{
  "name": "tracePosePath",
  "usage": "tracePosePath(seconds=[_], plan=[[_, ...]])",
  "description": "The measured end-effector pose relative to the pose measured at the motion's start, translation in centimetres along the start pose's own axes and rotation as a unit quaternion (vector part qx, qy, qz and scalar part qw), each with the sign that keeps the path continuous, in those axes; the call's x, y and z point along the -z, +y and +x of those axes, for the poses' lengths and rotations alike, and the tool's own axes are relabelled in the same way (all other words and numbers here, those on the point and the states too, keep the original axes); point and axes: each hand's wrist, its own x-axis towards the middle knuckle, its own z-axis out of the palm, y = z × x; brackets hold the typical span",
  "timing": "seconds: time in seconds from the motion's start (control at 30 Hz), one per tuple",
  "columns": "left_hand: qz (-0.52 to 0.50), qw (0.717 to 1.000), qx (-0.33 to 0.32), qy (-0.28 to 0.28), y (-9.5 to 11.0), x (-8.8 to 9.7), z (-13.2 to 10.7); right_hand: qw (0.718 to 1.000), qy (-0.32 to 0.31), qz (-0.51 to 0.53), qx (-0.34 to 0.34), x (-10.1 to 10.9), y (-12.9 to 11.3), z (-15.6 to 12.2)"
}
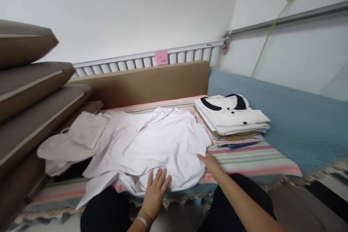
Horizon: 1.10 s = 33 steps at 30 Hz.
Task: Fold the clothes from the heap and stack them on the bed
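A white shirt (160, 141) lies spread and wrinkled on a striped cloth, one loose flap reaching the front edge at the lower left. My left hand (156, 190) rests on its near edge, palm down, with the fingers spread. At the shirt's right edge, my right hand (210, 164) has its fingers closed on the fabric; part of the grip is hidden. To the right sits a stack of folded clothes (233, 123), topped by a white garment with black collar trim and dark buttons. Off-white crumpled clothing (78, 139) lies to the left, partly against the shirt.
Thick brown cushions (35, 90) are piled at the left. A brown padded board (152, 81) stands behind, before a white radiator (187, 56) bearing a pink note (161, 58). Blue covering (272, 116) lies at the right; the striped cloth (261, 157) runs beneath the clothes. My knees are at the front edge.
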Motion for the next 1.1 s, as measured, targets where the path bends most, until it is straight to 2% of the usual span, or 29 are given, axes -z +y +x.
tracePosePath(seconds=[0.17,0.27,0.33,0.43,0.5,0.6,0.73,0.83,0.97,1.1], plan=[[-0.054,0.997,0.041,-0.027,0.4,1.6,0.2,0.999,-0.011,-0.038,-0.001,0.4,0.0,0.5],[-0.047,0.998,0.039,-0.016,0.9,2.1,-1.3,0.999,-0.014,-0.027,-0.016,0.6,-0.2,-0.2],[-0.018,0.999,0.05,-0.013,0.9,1.9,-2.9,0.995,-0.038,0.049,-0.076,0.4,-0.2,-1.3],[0.042,0.991,0.126,-0.002,0.6,1.3,-5.1,0.96,-0.101,0.191,-0.18,-0.4,0.3,-3.8],[0.073,0.981,0.179,0.007,0.2,0.9,-5.9,0.941,-0.14,0.226,-0.209,-1.3,0.7,-5.5],[0.096,0.973,0.208,0.015,-0.7,1.0,-6.3,0.922,-0.172,0.263,-0.226,-3.0,1.2,-7.5],[0.094,0.956,0.278,0.018,-2.5,2.1,-6.2,0.915,-0.147,0.3,-0.228,-4.3,0.9,-8.0],[0.046,0.947,0.316,0.043,-4.2,3.8,-5.9,0.924,-0.107,0.296,-0.216,-3.4,0.2,-7.4],[-0.056,0.958,0.27,0.084,-5.6,6.3,-6.4,0.946,-0.065,0.256,-0.19,-1.6,0.5,-7.3],[-0.074,0.975,0.183,0.104,-6.0,7.0,-8.3,0.949,-0.066,0.222,-0.215,-1.4,2.4,-8.2]])
